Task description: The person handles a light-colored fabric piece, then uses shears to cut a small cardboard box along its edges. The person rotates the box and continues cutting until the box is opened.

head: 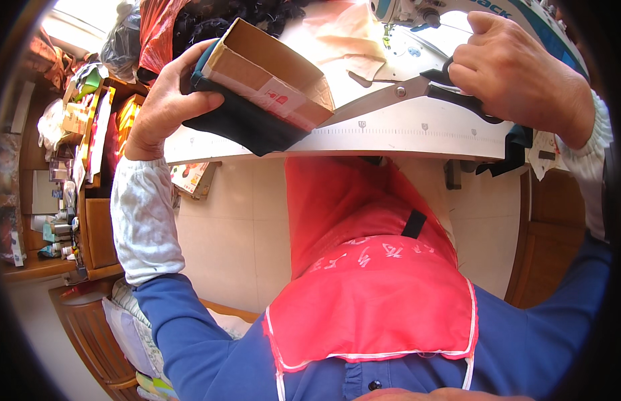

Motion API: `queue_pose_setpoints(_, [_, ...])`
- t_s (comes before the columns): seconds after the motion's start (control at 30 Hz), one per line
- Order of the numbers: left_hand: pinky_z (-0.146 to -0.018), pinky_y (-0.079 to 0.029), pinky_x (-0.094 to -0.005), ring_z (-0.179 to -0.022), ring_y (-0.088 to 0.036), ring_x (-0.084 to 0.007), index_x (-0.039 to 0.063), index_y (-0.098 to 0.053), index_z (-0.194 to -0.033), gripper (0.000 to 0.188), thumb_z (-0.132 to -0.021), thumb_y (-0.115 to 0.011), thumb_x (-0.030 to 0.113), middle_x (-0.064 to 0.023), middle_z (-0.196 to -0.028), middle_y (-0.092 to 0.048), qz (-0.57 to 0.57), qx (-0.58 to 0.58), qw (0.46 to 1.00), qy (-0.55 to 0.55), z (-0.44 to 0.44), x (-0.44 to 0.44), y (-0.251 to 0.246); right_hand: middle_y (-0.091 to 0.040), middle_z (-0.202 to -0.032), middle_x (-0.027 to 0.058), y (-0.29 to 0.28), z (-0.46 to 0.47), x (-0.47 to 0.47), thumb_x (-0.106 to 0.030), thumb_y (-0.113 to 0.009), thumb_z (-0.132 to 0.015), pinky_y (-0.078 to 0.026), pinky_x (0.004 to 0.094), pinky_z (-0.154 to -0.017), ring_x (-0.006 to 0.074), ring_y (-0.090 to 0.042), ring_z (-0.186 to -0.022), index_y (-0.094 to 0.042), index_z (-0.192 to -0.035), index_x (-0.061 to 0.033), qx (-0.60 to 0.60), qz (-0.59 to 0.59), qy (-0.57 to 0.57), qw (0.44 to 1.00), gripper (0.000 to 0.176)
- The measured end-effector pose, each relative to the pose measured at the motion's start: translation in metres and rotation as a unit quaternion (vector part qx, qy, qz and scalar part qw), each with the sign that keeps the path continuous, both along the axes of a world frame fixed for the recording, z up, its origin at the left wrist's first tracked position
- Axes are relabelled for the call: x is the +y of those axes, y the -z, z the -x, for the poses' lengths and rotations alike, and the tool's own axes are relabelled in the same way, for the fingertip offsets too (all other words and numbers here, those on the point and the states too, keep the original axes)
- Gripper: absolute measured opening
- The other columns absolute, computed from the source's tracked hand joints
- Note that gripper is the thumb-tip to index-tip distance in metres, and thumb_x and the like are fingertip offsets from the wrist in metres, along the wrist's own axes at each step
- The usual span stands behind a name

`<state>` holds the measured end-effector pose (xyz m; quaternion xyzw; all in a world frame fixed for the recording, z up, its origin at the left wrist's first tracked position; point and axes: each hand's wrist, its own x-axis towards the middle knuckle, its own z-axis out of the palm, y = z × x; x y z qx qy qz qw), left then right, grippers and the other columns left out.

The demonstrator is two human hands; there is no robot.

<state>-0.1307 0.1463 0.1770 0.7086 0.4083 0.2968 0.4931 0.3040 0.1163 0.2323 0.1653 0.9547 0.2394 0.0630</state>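
Observation:
My left hand (175, 103) grips a dark teal fabric piece (250, 123) together with the left end of an open cardboard box (270, 75), which is tilted above the table's front edge. Clear tape with red print runs along the box's near side. On the right, my right hand (516, 75) holds fabric scissors (400, 91) by their black handles. Their blades point left, and the tips are hidden at the box's right lower corner. Whether the blades touch the fabric cannot be told.
A sewing machine (413, 50) stands at the back right, with peach fabric (340, 35) beside it. Black fluffy material (205, 20) and a red bag (157, 37) lie at the back left. A printed ruler scale (390, 128) follows the table's front edge. Dark fabric scraps (513, 150) hang over the right edge.

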Motion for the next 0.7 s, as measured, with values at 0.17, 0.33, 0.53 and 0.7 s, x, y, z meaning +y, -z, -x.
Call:
queue_pose_setpoints(0.17, [-0.112,-0.044,-0.0317,-0.123,-0.061,-0.0170,-0.001,-0.050,-0.151,0.081,-0.077,-0.081,0.012,-0.0069,-0.131,-0.066,-0.003,0.006,1.000,0.000,0.000,-0.001,-0.002,-0.066,-0.072,0.0093,0.005,-0.002,-0.003,-0.001,-0.083,-0.082,-0.051,0.0337,-0.084,0.0174,-0.060,-0.066,-0.063,-0.074,-0.0057,-0.012,-0.018,-0.009,1.000,0.022])
queue_pose_setpoints(0.33, [-0.112,-0.044,-0.0314,-0.123,-0.061,-0.0169,-0.001,-0.050,-0.151,0.081,-0.077,-0.080,0.011,-0.0067,-0.131,-0.066,0.000,0.009,1.000,0.004,-0.001,0.000,-0.003,-0.068,-0.074,0.0103,0.008,-0.002,-0.009,-0.004,-0.080,-0.088,-0.052,0.0321,-0.083,0.0166,-0.061,-0.066,-0.064,-0.077,-0.0051,-0.021,-0.032,-0.003,0.999,0.020])
queue_pose_setpoints(0.53, [-0.112,-0.044,-0.0315,-0.124,-0.060,-0.0166,-0.002,-0.049,-0.152,0.082,-0.077,-0.082,0.012,-0.0067,-0.131,-0.065,-0.011,0.012,1.000,0.027,-0.002,0.002,-0.001,-0.068,-0.074,0.0104,0.008,-0.002,-0.010,-0.005,-0.080,-0.088,-0.052,0.0329,-0.083,0.0168,-0.062,-0.067,-0.064,-0.077,-0.0050,-0.035,-0.018,0.006,0.999,0.020])
queue_pose_setpoints(0.7, [-0.112,-0.044,-0.0314,-0.124,-0.060,-0.0163,-0.003,-0.049,-0.152,0.084,-0.076,-0.084,0.010,-0.0069,-0.132,-0.065,-0.019,0.025,0.999,0.023,-0.006,0.002,-0.005,-0.066,-0.073,0.0100,0.011,-0.002,-0.015,-0.003,-0.080,-0.086,-0.053,0.0343,-0.084,0.0181,-0.062,-0.067,-0.062,-0.076,-0.0049,-0.005,-0.007,0.001,1.000,0.020])
